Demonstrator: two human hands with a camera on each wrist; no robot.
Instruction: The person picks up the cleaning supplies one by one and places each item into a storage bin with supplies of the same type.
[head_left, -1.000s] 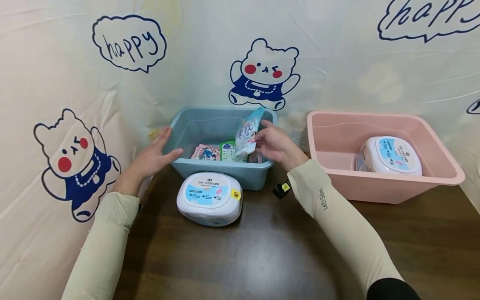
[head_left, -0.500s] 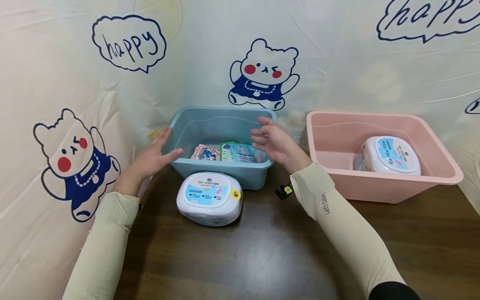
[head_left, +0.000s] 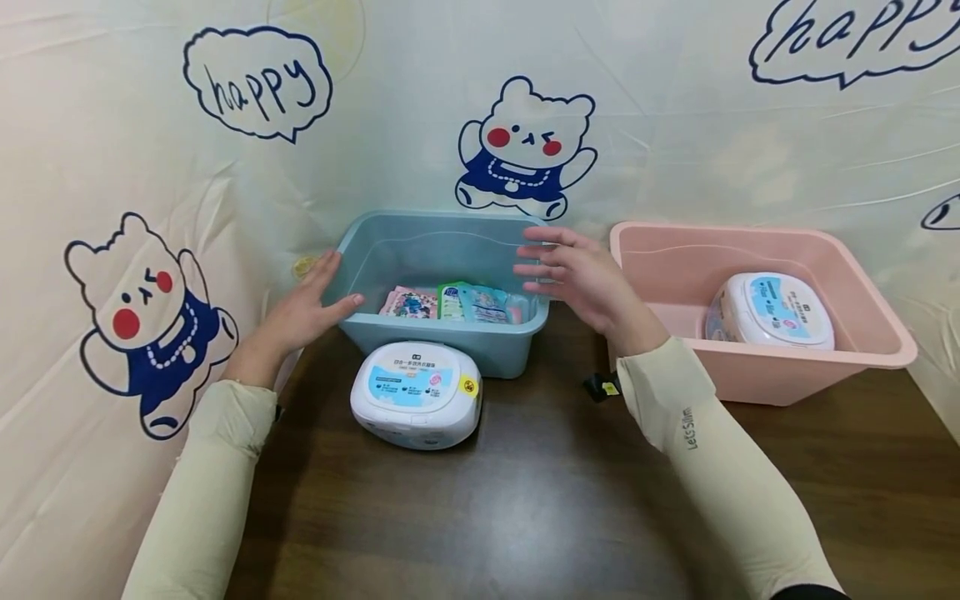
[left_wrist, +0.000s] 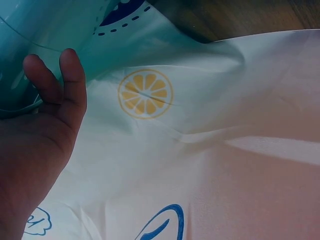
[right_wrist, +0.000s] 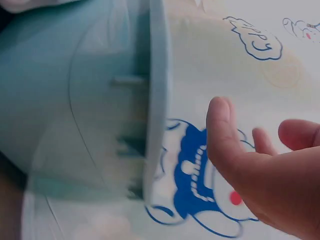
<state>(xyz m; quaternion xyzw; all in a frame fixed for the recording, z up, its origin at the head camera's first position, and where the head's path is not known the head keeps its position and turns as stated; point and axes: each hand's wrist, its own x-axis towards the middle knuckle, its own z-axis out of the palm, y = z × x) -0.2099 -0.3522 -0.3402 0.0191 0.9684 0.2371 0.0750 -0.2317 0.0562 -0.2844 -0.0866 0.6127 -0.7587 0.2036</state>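
Note:
At the left end of the blue bin (head_left: 442, 327), my left hand (head_left: 300, 312) rests against the rim with its fingers spread. In the left wrist view two raised fingers of the left hand (left_wrist: 47, 130) show beside the bin's wall. My right hand (head_left: 581, 275) hovers at the bin's right end, fingers straight and apart, holding nothing. Inside the bin lie a light blue pouch (head_left: 489, 305), a green pouch (head_left: 451, 302) partly behind it, and a pink patterned packet (head_left: 411, 303). A white lidded tub (head_left: 416, 396) with a blue label stands directly in front of the bin.
To the right stands a pink bin (head_left: 667, 292) holding a similar white tub (head_left: 780, 310). Both bins sit on a dark wooden table (head_left: 540, 500), backed by a cloth (head_left: 405, 117) printed with bears.
My right hand has let go of the light blue pouch, which now lies in the blue bin. The hand has then drawn back to the right. My left hand stays at the rim.

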